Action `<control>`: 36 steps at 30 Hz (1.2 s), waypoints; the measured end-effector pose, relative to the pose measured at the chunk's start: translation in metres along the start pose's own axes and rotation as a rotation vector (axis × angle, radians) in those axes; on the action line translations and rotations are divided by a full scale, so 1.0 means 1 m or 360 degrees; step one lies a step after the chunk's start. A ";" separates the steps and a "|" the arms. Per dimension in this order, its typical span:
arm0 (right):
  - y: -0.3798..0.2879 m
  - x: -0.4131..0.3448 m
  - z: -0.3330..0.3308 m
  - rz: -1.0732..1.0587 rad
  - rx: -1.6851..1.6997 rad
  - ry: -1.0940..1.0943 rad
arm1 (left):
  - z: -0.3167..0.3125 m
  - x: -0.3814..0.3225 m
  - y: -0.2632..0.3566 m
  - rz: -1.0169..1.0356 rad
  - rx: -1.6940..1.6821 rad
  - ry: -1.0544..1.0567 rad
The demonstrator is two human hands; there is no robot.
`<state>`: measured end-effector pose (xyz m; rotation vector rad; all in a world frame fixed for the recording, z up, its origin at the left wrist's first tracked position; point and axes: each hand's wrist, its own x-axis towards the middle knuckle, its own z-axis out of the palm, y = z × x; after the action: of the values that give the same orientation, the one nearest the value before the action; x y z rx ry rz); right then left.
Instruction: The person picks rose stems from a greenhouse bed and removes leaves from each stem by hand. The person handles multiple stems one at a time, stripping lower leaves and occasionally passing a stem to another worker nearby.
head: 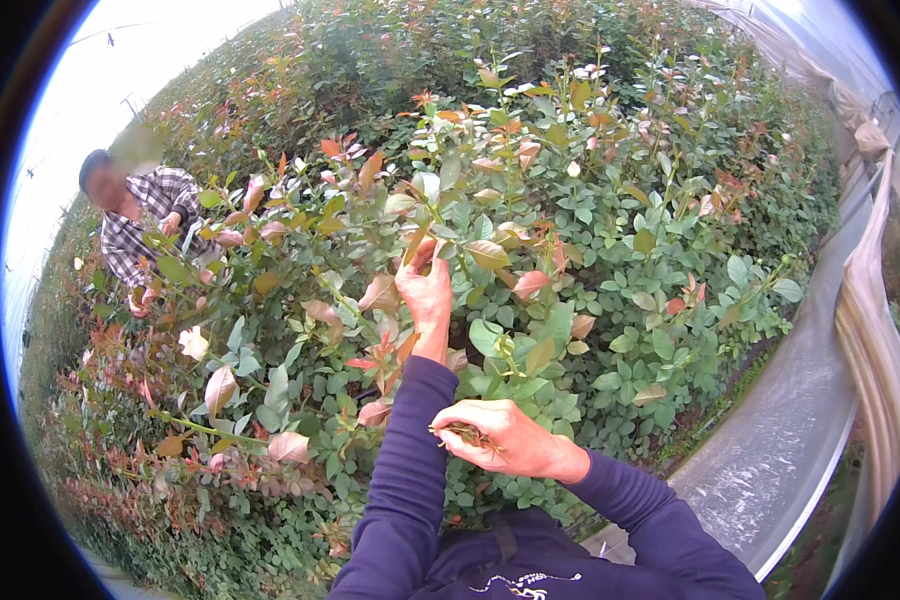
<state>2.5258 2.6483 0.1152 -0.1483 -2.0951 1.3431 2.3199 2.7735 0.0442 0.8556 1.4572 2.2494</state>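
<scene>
Rose bushes (615,300) with green and reddish leaves fill the bed before me. My left hand (426,281) reaches up among the leaves, its fingers closed around a leafy rose stem (439,217); the fingertips are partly hidden by foliage. Nearer my body, my right hand (495,439) is closed on a small bunch of plucked plant bits (469,433), green and brownish. Just above that hand stands a green shoot tip (504,346). A white rose bloom (193,343) is to the left, and a pale rosebud (574,169) to the upper right.
Another person in a checked shirt (150,199) stands among the bushes at the left, both hands near the stems. Along the right side run a plastic sheet (765,457) and a gathered, hanging plastic curtain (866,337). Long stems (210,429) lean out at the lower left.
</scene>
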 end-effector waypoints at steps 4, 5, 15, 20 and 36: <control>0.009 -0.059 0.012 0.0544 0.0387 0.0014 | 0.005 -0.013 0.018 0.0030 0.0068 -0.0052; 0.013 -0.076 0.015 0.0732 0.0564 0.0058 | 0.005 -0.019 0.022 -0.0079 0.0070 -0.0093; 0.055 -0.213 0.043 0.1462 0.0872 0.0849 | -0.093 -0.182 0.067 -0.0388 0.0211 -0.0641; 0.052 -0.227 0.067 0.1330 0.0520 0.0960 | -0.150 -0.245 0.070 -0.0524 0.0562 -0.0713; 0.033 -0.225 0.069 0.1305 -0.0240 0.0743 | -0.243 -0.310 0.043 -0.0821 0.1183 -0.1052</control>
<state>2.6565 2.5166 -0.0330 -1.3632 -1.7655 1.3804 2.4037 2.4081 -0.0839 1.1056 1.8669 0.9016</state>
